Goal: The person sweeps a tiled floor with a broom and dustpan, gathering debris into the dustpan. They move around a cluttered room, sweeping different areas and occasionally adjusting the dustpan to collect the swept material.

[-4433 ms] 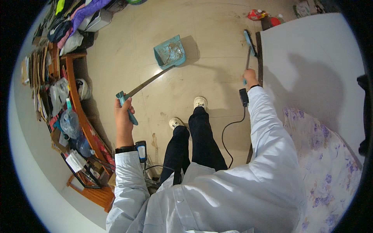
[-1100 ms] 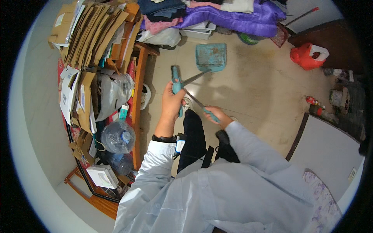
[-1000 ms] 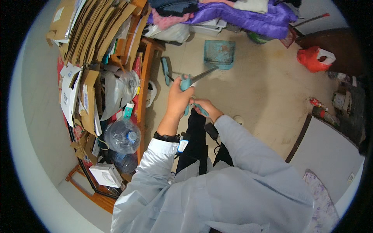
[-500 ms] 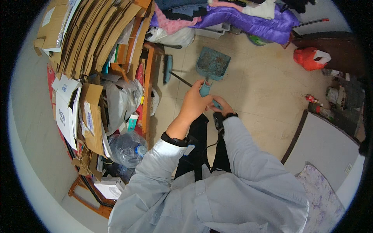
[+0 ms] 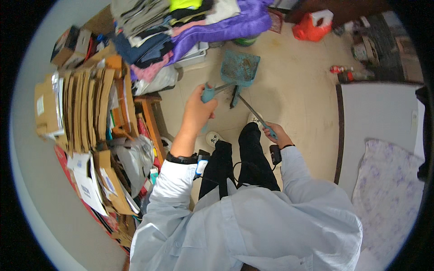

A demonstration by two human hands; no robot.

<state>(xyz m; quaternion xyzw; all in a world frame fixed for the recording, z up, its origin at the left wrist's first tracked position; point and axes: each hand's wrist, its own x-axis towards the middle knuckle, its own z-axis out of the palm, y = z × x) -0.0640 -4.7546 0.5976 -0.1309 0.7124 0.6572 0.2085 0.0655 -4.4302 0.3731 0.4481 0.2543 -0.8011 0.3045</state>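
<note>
My left hand (image 5: 198,108) is closed around the teal handle grip of a long-handled dustpan (image 5: 241,67). The pan is teal and dirty inside, and it rests on the tiled floor ahead of me. My right hand (image 5: 276,133) grips the teal end of a broom (image 5: 251,110), whose thin dark stick slants forward and left. The narrow teal broom head (image 5: 235,96) with dark bristles is on the floor just on my side of the pan. Whether it touches the pan's edge I cannot tell.
Flattened cardboard boxes (image 5: 81,108) are stacked along the left. Folded clothes and a purple quilt (image 5: 217,27) fill the far side. A red plastic bag (image 5: 312,28) sits far right, near bottles (image 5: 341,69). A light panel (image 5: 375,108) borders the floor at right.
The broom head has gone from left of the dustpan to its near side. My hands have moved apart, the left leftward with the dustpan grip, the right rightward with the broom. The whole view has shifted.
</note>
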